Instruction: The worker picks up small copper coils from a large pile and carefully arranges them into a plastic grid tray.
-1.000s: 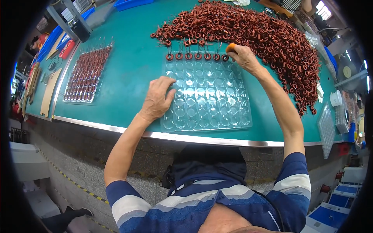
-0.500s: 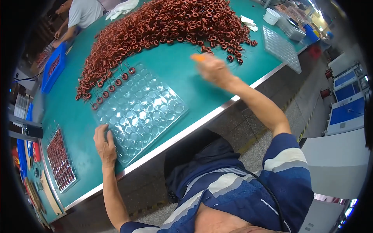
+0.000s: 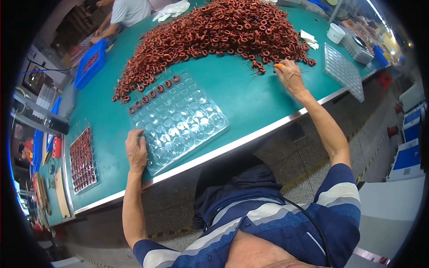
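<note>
A clear plastic tray of round pockets (image 3: 178, 127) lies on the green table, with a row of red-brown wire-wound ring coils (image 3: 153, 94) along its far left edge. My left hand (image 3: 136, 149) rests at the tray's near left edge, thumb and fingers apart, holding nothing I can see. Out to the right, my right hand (image 3: 291, 78) reaches the near right end of a large heap of similar coils (image 3: 214, 33). Its fingers are curled together, with an orange piece (image 3: 279, 66) at their tips. Whether a coil is between them is hidden.
A filled coil tray (image 3: 83, 161) lies at the left, and a blue bin (image 3: 90, 64) stands farther back. At the right are an empty pocket tray (image 3: 343, 71), a white tub (image 3: 335, 33) and white cloth (image 3: 309, 39). Another person (image 3: 129, 13) sits at the far left.
My right hand has moved right and away from me, from over bare table to the heap's right end. My left hand stays by the tray. The whole view has shifted somewhat.
</note>
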Demonstrator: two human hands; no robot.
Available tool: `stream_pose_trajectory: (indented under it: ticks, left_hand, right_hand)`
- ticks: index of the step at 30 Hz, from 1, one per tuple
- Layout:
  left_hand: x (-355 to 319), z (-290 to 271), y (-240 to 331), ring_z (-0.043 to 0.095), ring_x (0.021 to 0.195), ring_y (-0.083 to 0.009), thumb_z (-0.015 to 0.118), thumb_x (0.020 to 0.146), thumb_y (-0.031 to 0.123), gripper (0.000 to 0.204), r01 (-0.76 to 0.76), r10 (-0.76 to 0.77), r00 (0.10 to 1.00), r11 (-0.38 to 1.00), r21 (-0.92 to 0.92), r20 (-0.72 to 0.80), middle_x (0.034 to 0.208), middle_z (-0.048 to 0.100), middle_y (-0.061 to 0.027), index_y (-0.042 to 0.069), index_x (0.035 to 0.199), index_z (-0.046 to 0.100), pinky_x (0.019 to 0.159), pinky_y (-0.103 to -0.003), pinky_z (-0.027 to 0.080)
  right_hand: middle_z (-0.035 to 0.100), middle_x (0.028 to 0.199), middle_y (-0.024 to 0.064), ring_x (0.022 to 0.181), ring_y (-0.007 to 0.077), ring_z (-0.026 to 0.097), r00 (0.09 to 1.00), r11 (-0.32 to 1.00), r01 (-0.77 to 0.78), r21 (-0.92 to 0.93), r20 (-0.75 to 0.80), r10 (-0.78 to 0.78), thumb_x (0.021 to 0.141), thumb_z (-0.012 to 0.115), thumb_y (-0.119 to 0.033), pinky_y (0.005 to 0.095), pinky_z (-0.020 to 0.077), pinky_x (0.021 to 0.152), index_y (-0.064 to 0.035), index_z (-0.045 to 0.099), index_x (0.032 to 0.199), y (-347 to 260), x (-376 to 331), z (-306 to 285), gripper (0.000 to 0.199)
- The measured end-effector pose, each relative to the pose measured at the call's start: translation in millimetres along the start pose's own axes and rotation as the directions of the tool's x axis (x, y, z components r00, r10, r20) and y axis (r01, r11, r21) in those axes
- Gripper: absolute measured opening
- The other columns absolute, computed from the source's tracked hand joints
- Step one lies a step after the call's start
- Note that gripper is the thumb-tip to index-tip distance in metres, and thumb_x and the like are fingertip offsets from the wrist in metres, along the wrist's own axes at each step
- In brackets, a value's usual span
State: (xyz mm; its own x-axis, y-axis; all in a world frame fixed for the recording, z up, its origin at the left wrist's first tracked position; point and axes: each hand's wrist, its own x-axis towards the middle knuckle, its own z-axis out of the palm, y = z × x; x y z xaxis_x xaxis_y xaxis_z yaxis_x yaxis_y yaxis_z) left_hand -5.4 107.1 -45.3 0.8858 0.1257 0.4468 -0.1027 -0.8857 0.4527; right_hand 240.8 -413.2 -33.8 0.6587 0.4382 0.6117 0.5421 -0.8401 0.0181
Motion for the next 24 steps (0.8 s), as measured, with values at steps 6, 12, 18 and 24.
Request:
stream_pose_trajectory:
  ticks: [6,12,18,24]
  left_hand:
    - [10,-7,53,0.059,0.096,-0.0269,0.056,0.087,0.004,0.023,0.002,-0.035,0.986,0.98,-0.197,-0.163,0.104,0.059,-0.0136,0.003,0.111,0.058,0.084,-0.036,0.047]
    - [36,33,147,0.063,0.083,-0.0196,0.056,0.092,0.014,0.045,0.088,-0.024,0.995,0.716,-0.693,0.101,0.1,0.058,-0.0112,0.005,0.133,0.039,0.071,-0.032,0.051]
    - [44,39,168,0.066,0.091,-0.0321,0.054,0.093,0.017,0.029,0.139,-0.045,0.989,0.581,-0.802,0.139,0.093,0.066,-0.0194,-0.001,0.114,0.045,0.08,-0.039,0.05]
    - [21,21,158,0.066,0.076,-0.0238,0.056,0.091,0.013,0.02,0.057,0.111,0.978,0.674,-0.737,0.177,0.083,0.064,-0.0125,0.001,0.104,0.048,0.066,-0.035,0.051]
  right_hand:
    - [0.066,0.078,0.0007,0.063,0.0064,0.049,0.861,0.415,-0.488,0.768,0.346,0.373,0.091,0.061,-0.022,0.0241,0.0428,0.058,-0.0023,0.072,0.1,-77,46,-33,0.024]
    - [0.067,0.091,0.0072,0.077,0.011,0.06,0.852,-0.158,-0.467,0.87,0.491,0.182,0.092,0.061,-0.019,0.0217,0.0454,0.066,0.0041,0.064,0.108,-231,52,-48,0.029]
    - [0.065,0.094,0.0092,0.082,0.0112,0.061,0.892,-0.157,-0.406,0.9,0.428,0.147,0.093,0.061,-0.014,0.02,0.0456,0.068,0.0032,0.054,0.116,-261,33,-41,0.03]
    - [0.063,0.083,0.0018,0.075,0.0073,0.053,0.906,0.02,-0.412,0.911,0.411,-0.1,0.099,0.054,-0.025,0.021,0.0416,0.069,0.0027,0.065,0.104,-258,33,-33,0.031]
